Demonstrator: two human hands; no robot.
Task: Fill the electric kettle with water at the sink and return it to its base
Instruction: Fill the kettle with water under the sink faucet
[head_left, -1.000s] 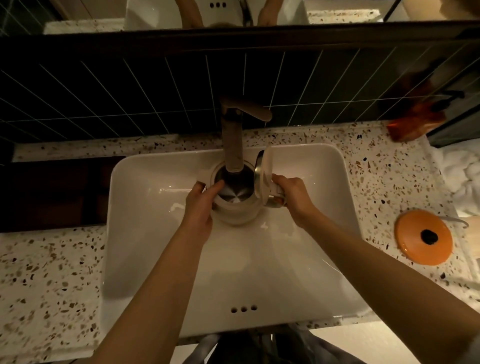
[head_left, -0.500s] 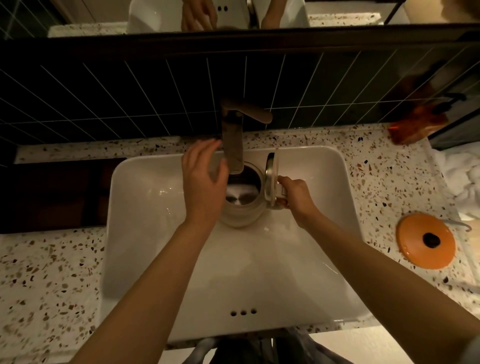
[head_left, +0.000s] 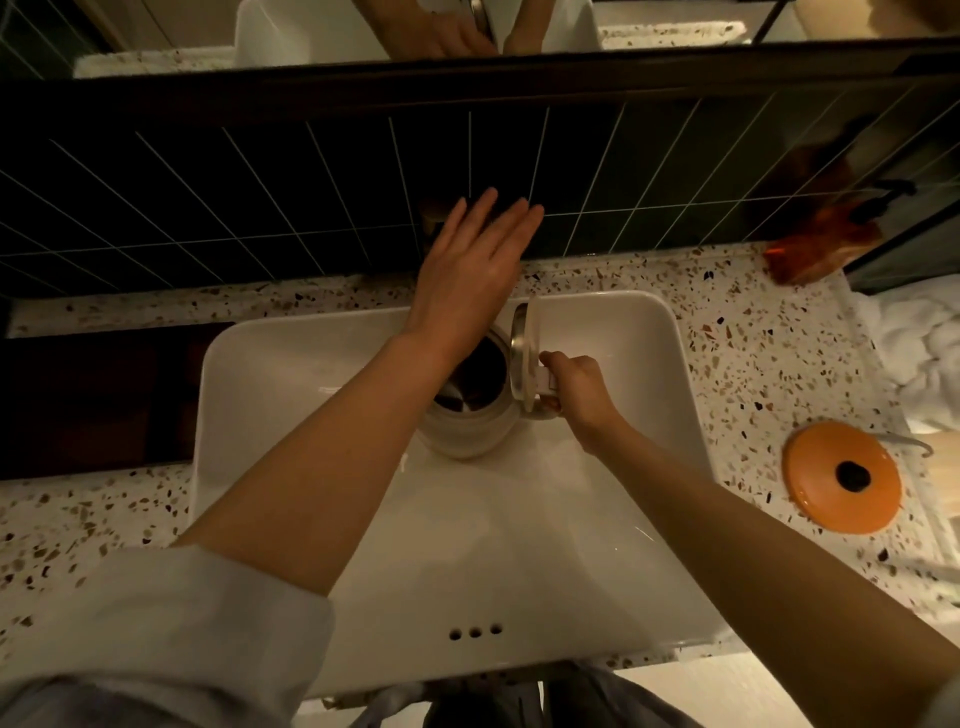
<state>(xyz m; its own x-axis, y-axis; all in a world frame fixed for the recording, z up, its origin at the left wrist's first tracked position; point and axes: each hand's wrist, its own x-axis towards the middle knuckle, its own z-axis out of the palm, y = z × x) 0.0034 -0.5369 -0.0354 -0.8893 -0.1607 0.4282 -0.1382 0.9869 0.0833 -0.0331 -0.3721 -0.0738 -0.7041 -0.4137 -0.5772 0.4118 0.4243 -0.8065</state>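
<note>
Pale kettle (head_left: 470, 431) stands upright inside the white sink (head_left: 291, 395) at its back centre, lid (head_left: 527, 358) flipped up on edge, dark interior partly visible. Faucet almost wholly hidden behind the left hand (head_left: 467, 275), which spreads flat and open above the sink's back rim, gripping nothing. Right hand (head_left: 576, 395) is closed around the kettle's handle, just right of the lid; orange base (head_left: 841, 477) sits on the counter right of the sink.

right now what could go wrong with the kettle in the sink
1. The right hand alone holds the kettle by its handle while the left hand reaches over the tap; as water adds weight, it could tip or slip into the sink.
2. The left forearm covers much of the kettle's mouth, so the water level is hard to see and overfilling is possible.
3. The open lid stands upright beside the stream's path and could deflect water or splash.
</note>
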